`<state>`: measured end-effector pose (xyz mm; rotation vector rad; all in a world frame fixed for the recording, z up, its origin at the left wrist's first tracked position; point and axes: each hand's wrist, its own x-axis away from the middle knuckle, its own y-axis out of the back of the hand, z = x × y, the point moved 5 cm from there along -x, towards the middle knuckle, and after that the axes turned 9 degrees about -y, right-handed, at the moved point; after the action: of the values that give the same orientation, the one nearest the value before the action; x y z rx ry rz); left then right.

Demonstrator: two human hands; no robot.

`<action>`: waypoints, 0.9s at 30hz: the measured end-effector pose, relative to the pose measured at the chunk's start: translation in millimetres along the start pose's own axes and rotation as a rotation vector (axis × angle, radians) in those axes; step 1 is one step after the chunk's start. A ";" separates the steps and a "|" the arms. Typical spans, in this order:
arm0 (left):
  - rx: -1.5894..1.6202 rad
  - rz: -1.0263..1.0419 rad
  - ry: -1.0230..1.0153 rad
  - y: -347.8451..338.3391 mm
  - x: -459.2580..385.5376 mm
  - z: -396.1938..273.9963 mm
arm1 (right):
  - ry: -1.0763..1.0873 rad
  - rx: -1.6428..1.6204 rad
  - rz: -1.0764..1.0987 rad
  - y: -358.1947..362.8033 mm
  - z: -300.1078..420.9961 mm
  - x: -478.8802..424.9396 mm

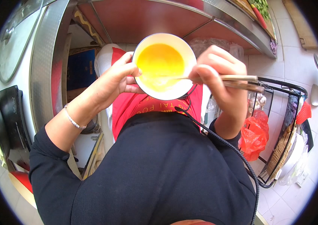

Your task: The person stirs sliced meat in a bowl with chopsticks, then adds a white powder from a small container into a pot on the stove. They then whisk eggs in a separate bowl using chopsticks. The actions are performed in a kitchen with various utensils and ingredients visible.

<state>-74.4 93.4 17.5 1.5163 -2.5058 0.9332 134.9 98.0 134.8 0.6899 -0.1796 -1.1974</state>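
Note:
A white bowl (188, 60) with a dark rim is held in front of my body, above a red apron (136, 105). Yellow beaten egg (160, 66) lies in it, its surface partly blurred. My left hand (125, 74) grips the bowl's left side, thumb at the rim and fingers underneath. A pair of chopsticks (239, 78) is in my right hand (220, 74), at the bowl's right rim. Their thin ends reach into the egg, and their thick ends point right.
A black wire rack (281, 84) with a red plastic bag (254, 135) stands at right. Top right, a red-handled knife (258, 15) rests by chopped greens (261, 7). On the left are a glass lid (12, 53) and a black cooker (11, 121) bearing a pan. A steel counter edge (220, 24) runs ahead.

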 end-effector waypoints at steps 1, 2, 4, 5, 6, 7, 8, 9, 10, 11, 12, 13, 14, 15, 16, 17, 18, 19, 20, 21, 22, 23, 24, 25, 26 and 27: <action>-0.003 0.000 0.001 -1.3 0.5 -0.2 | 0.052 0.073 -0.045 -1.7 -0.6 -2.4; -0.006 0.000 0.001 -2.1 0.7 -0.4 | 0.026 0.136 -0.121 4.8 -5.0 -1.9; 0.004 -0.010 0.008 -0.6 1.2 -0.4 | -0.153 0.040 -0.270 18.1 -12.1 3.9; 0.009 -0.016 0.011 0.2 1.4 -0.2 | -0.235 -0.025 -0.169 24.0 -10.2 4.8; -0.002 -0.007 0.008 0.1 0.5 0.0 | -0.152 -0.052 -0.105 19.7 -9.2 5.8; -0.013 0.002 0.004 0.3 -0.3 0.7 | -0.069 -0.078 -0.041 15.1 -8.7 6.4; -0.024 0.011 0.001 0.1 -1.1 1.0 | -0.024 -0.014 0.038 6.1 -5.3 2.3; -0.026 0.008 0.004 -0.2 -0.3 0.8 | 0.025 0.026 -0.011 -1.6 -0.7 -0.9; -0.029 0.005 0.008 -1.1 0.9 0.2 | 0.053 0.129 -0.078 2.9 -2.7 -2.5; -0.031 0.003 0.011 -1.8 1.6 -0.3 | 0.082 0.232 -0.145 8.3 -4.6 -3.0; -0.020 0.001 0.008 -1.8 1.3 -0.9 | -0.101 0.152 -0.254 15.2 -12.6 2.1; -0.009 0.000 0.005 -1.6 0.6 -1.5 | -0.202 0.108 -0.180 23.5 -9.7 3.1; 0.002 -0.002 0.002 -1.3 0.4 -1.7 | -0.164 0.031 -0.115 21.0 -11.1 3.8; -0.007 -0.001 -0.003 -0.9 -0.1 -1.1 | -0.127 -0.046 -0.056 18.5 -11.7 5.6; -0.016 0.001 -0.007 0.1 -0.6 0.7 | -0.060 0.001 0.024 10.2 -6.0 2.0; -0.024 0.002 -0.011 0.5 -1.0 1.4 | -0.053 -0.013 0.002 0.0 -5.0 -0.3; -0.020 0.000 -0.002 -0.4 -0.4 0.7 | -0.005 0.101 -0.067 3.0 -4.7 -2.5; -0.015 -0.003 0.006 -1.9 0.8 -1.0 | 0.043 0.215 -0.136 5.7 -4.5 -4.5; -0.011 -0.005 0.015 -2.7 1.5 -1.7 | -0.044 0.195 -0.227 13.2 -13.6 -0.7; -0.004 -0.013 0.009 -0.6 2.1 -0.2 | -0.259 0.047 -0.241 19.8 -21.0 4.2; -0.001 -0.012 0.005 1.1 0.7 0.7 | -0.315 -0.050 -0.172 22.2 -17.0 7.8; 0.002 -0.010 0.002 2.2 0.0 1.1 | -0.371 -0.146 -0.102 21.7 -15.5 9.1; -0.007 -0.002 0.005 0.8 -0.6 -0.3 | -0.222 -0.058 -0.030 17.1 -14.6 5.0; -0.016 0.002 0.006 -0.2 -0.3 -1.2 | -0.071 0.029 0.044 8.1 -15.6 2.4; -0.025 0.007 0.007 -1.2 -0.3 -2.0 | -0.041 0.007 -0.031 -1.6 -11.7 -0.3; -0.018 -0.002 0.006 -1.2 0.6 -1.9 | -0.090 0.048 -0.110 2.3 -14.1 -0.6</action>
<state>-74.1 93.5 19.8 1.5084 -2.5016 0.9113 143.3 104.6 125.2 0.6957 -0.2489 -1.3343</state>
